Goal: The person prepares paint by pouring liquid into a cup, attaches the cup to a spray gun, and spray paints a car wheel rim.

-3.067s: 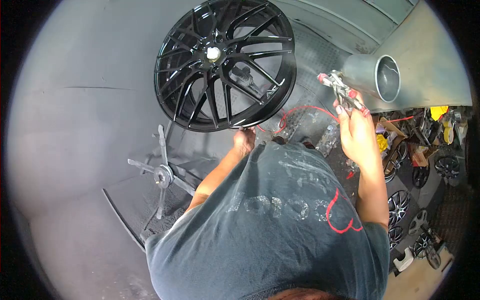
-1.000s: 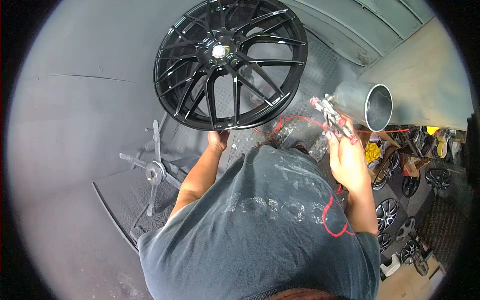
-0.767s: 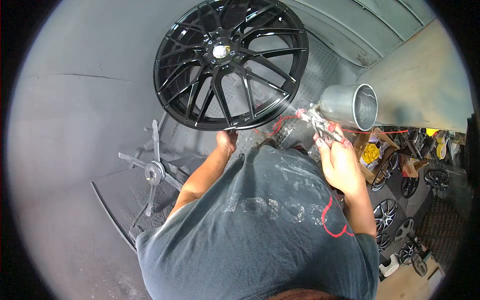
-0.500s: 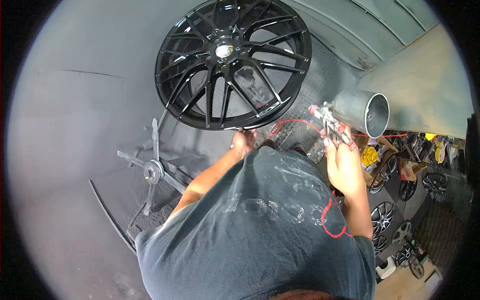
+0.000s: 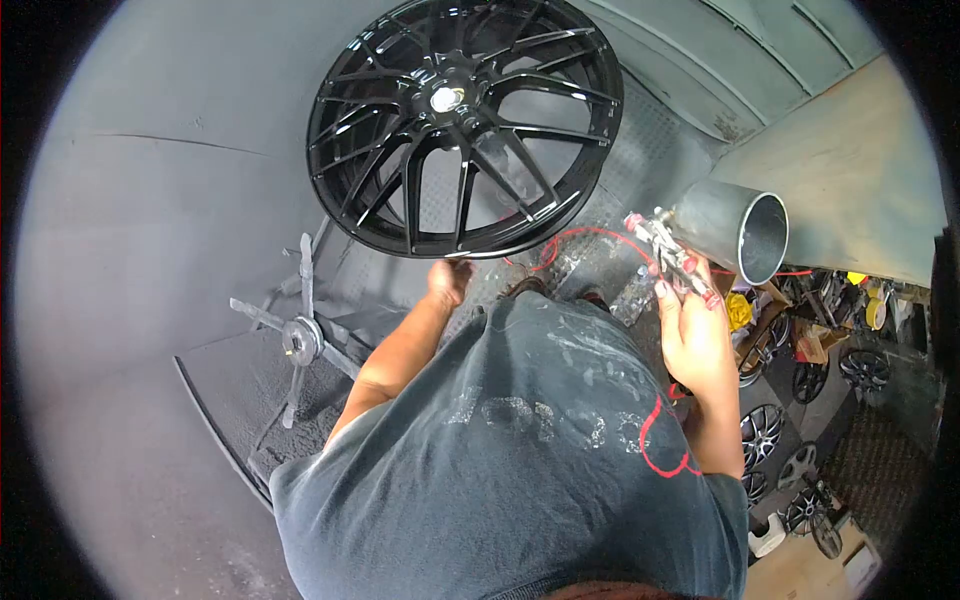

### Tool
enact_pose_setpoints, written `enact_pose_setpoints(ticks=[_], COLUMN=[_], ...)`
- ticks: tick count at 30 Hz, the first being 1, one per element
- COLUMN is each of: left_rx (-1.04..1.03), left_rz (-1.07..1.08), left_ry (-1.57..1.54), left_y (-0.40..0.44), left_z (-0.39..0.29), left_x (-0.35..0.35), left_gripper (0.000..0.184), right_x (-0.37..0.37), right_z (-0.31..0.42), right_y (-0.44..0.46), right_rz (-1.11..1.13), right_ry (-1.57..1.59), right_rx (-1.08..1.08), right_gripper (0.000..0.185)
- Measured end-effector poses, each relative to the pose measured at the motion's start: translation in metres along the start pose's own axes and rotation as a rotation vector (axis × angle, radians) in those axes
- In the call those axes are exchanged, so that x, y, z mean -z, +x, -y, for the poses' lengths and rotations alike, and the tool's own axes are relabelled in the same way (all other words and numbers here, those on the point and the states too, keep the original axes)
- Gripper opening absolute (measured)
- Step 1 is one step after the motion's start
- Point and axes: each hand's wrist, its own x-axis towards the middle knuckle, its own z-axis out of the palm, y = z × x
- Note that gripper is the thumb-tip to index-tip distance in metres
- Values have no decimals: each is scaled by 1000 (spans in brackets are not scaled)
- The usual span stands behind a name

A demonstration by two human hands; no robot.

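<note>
A glossy black alloy wheel with many thin spokes fills the top middle, facing me with a pale centre. My left hand is just below its lower edge, fingers loosely bent and apart. Whether the fingertips touch the wheel I cannot make out. On the right, my right hand is closed around a metal spray gun with red-stained parts. A red hose runs behind the gun toward the wheel, and a loop of it shows by my right arm.
A wide metal pipe opens close beside the spray gun. Left stands a dusty stand with several arms. Several other wheels lie at the lower right, near a yellow bundle. Grey booth walls enclose the left.
My left hand has shifted left along the wheel's lower edge. The wheel's spokes stand at a different angle, so it has turned. My right hand and the spray gun have barely moved.
</note>
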Motion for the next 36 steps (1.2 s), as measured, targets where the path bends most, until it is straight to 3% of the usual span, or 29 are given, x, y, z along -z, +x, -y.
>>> enact_pose_setpoints(ticks=[2, 4, 6, 10, 13, 18, 20, 26, 28, 30, 31, 32, 36], left_rx=[-106, -136, -191, -176, -67, 71, 230, 293, 72, -56, -134, -207, -210], left_rz=[-66, -159, -217, -182, -36, 100, 247, 144, 146, -18, -189, -124, -121], left_ry=[-61, -78, -32, -59, -113, -65, 130, 160, 45, 3, -72, -139, -123], left_y=[2, -10, -29, -33, -29, -44, -43, -34, 7, 9, -29, -12, -17], left_z=[-19, -33, -39, -2, 24, 42, 43, 25, 28, 3, -20, -22, -13], left_x=[8, -2, -17, -33, -38, -59, -56, -36, 4, 13, -19, -3, -13], left_gripper=[24, 23, 22, 20, 23, 29, 29, 22, 24, 24, 22, 20, 17], right_x=[3, 1, -3, -20, -17, -5, -5, -22, -22, -17, -12, -9, -17], right_z=[0, 1, 6, -2, 3, 7, 16, 2, 5, 3, 0, -2, 0], right_y=[-2, -3, 0, 3, 1, -3, -2, 1, -2, -4, -5, -6, -7], right_rz=[62, 118, 151, -12, -86, 95, 161, -30, -101, -89, -9, 72, 86], right_ry=[15, 56, 137, -23, 123, 36, 126, -52, 102, 104, 47, -11, -102], right_rx=[-25, 86, 18, 74, -98, 29, 44, 44, -35, -41, 55, 149, 202], right_gripper=[28, 28, 26, 23, 23, 18, 18, 31, 31, 30, 31, 31, 30])
